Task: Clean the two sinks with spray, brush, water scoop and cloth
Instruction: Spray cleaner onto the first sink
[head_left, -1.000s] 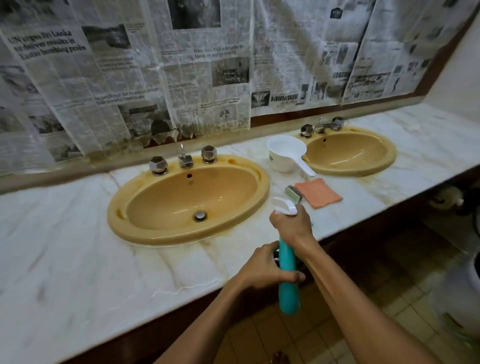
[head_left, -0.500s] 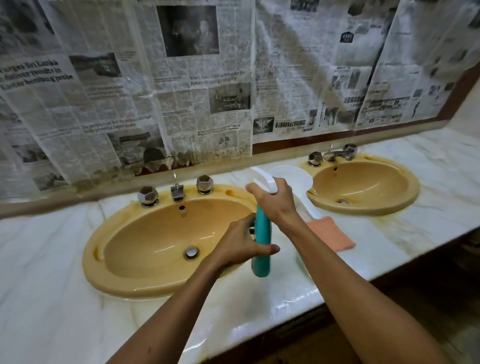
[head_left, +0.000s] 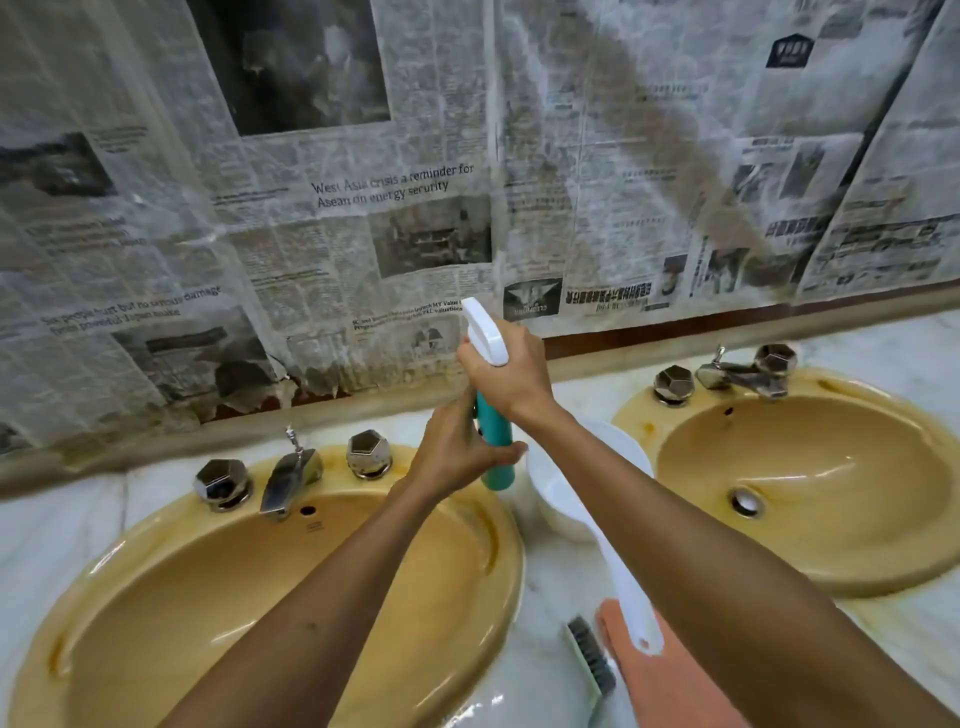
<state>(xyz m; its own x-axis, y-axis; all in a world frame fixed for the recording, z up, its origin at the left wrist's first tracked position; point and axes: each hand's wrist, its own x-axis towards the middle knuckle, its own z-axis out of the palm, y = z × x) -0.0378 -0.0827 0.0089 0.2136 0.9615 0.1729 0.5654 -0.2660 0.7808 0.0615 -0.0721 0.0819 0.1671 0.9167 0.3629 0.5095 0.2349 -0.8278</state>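
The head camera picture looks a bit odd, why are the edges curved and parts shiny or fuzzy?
Head view: wide-angle lens bows the counter; glare streaks glint in the right sink; newspaper print is softly blurred; both hands hold the spray bottle.

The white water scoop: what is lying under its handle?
The water scoop handle lies over the orange cloth. The brush lies beside it. The right arm covers part of the cloth.

Old newspaper pages (head_left: 363, 197) cover the far wall, torn and peeling at the bottom left. A brown wooden strip (head_left: 675, 325) runs under them on the right. The white marble counter (head_left: 47, 525) has grey lines in it.
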